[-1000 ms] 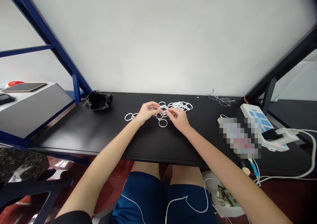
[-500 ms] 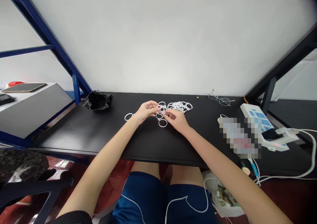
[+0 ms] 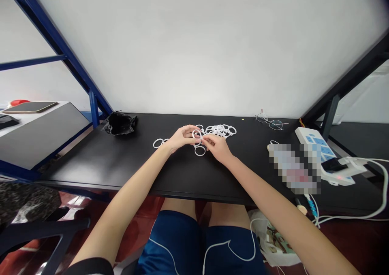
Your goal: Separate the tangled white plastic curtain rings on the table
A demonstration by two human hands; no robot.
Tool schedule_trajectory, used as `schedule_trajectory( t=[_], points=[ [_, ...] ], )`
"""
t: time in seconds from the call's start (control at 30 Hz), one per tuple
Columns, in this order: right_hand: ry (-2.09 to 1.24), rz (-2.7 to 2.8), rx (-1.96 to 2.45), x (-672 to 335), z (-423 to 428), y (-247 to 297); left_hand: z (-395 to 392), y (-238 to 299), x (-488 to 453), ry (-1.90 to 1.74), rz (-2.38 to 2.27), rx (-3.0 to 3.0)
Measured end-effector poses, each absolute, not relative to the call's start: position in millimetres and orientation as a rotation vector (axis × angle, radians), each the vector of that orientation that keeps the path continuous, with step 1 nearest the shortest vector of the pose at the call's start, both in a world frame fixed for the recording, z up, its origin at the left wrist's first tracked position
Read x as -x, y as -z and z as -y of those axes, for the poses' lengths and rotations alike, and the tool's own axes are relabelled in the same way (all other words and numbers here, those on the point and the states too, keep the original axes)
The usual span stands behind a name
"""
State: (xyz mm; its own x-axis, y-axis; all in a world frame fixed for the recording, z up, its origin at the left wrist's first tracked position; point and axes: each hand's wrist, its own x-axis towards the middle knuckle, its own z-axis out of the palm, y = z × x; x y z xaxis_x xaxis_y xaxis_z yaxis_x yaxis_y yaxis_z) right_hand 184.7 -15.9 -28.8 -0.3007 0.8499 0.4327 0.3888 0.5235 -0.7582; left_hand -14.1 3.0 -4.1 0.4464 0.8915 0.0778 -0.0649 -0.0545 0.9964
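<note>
Between the fingertips of both hands a white ring [image 3: 197, 130] is held upright, just above the black table. My left hand [image 3: 182, 139] pinches it from the left, thumb low and fingers curled behind. From the right, thumb and forefinger of my right hand [image 3: 217, 146] close on its lower edge. Several more white rings lie under and behind the fingers, partly hidden. One loose ring [image 3: 199, 155] rests just in front. A heap of white rings [image 3: 219, 131] is right behind my right hand, and other rings [image 3: 157, 140] lie left of my left wrist.
A crumpled black plastic bag [image 3: 120, 124] stands open at the back left of the table [image 3: 100, 161]. Eyeglasses [image 3: 270, 122] lie at the back right. A pixelated phone [image 3: 291, 167] and a white power strip [image 3: 319, 149] with cables occupy the right side.
The held ring has been raised and turned upright between the fingertips. My left hand has shifted slightly, with its fingers reaching further over the rings. The right hand has barely moved.
</note>
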Motion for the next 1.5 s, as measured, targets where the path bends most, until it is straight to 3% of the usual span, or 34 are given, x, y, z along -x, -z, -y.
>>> schedule_trajectory(
  t=[1.13, 1.33, 1.5],
  points=[
    [-0.708, 1.850, 0.932, -181.1, 20.5, 24.4, -1.8, -0.5, 16.3, -0.916, -0.806, -1.617],
    [-0.687, 1.802, 0.991, -183.0, 20.8, 24.4, -14.5, -3.2, 43.5, -1.074, -1.358, -1.878],
    [-0.671, 1.809, 0.999, -182.5, 21.2, 23.3, -22.0, 1.0, 63.4, -0.833, -1.576, -2.014]
  ],
)
